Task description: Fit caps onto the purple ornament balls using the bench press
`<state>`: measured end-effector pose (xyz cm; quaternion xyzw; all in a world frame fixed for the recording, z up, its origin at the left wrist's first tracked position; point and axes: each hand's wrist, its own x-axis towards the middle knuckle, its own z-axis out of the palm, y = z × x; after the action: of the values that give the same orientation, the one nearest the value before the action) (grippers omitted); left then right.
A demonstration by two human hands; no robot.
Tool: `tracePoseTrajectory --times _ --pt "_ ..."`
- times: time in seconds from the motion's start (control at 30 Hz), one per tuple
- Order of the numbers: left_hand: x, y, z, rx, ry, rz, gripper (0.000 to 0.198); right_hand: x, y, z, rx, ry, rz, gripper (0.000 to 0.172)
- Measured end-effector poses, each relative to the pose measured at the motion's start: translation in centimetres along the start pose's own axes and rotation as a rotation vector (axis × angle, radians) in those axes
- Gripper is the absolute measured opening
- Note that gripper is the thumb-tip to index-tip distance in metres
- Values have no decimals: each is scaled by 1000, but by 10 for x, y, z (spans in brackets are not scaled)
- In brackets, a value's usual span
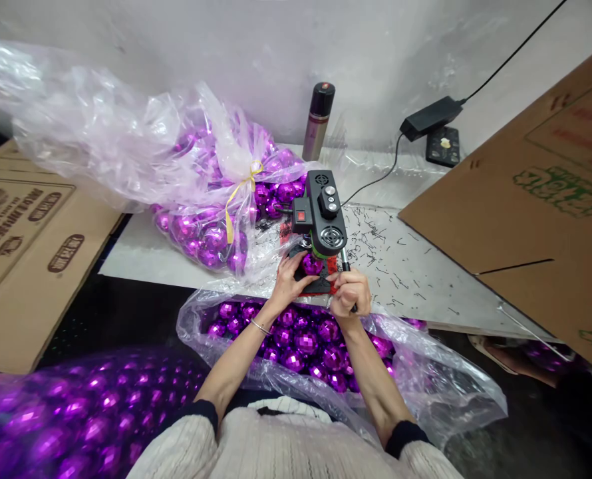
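Observation:
A small black bench drill press (326,209) with a red switch stands on the white table. Under its head sits a shiny purple faceted ball (312,264). The thumb and fingers of my left hand (289,283) close around the ball's left and front sides. On the right, my right hand (350,293) is wrapped round the lever (345,259) of the press, its black grip poking out below my fist. Just below the table edge, an open clear plastic bag (191,319) full of purple balls lies in front of me. The tool's tip is hidden.
A tied clear bag (126,146) of purple balls stands left of the press. Behind are a spray can (318,123) and a power adapter (432,118) with its cable. Dark shavings (390,246) litter the table. Cardboard boxes (520,199) flank both sides. More purple balls (76,412) fill the lower left.

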<state>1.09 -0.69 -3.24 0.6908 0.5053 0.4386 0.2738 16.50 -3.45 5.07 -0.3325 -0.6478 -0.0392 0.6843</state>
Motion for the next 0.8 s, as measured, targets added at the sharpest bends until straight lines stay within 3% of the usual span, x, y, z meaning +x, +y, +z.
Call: tracePoseTrajectory --times 0.23,0.4,0.6,0.7,0.8 --pt "3 -1 -1 -4 -1 24 65 -7 6 1 -54 -7 23 41" --pt "6 -2 -1 -22 10 44 62 -11 8 1 -27 -62 -64 37" --pt "9 4 1 -35 23 39 65 40 -12 -2 -20 0 68 34" --pt "-12 13 -12 -32 72 72 64 66 -25 -3 -2 -32 159 36" --pt "-57 20 -41 2 65 157 62 68 -28 -6 -3 -61 130 35"
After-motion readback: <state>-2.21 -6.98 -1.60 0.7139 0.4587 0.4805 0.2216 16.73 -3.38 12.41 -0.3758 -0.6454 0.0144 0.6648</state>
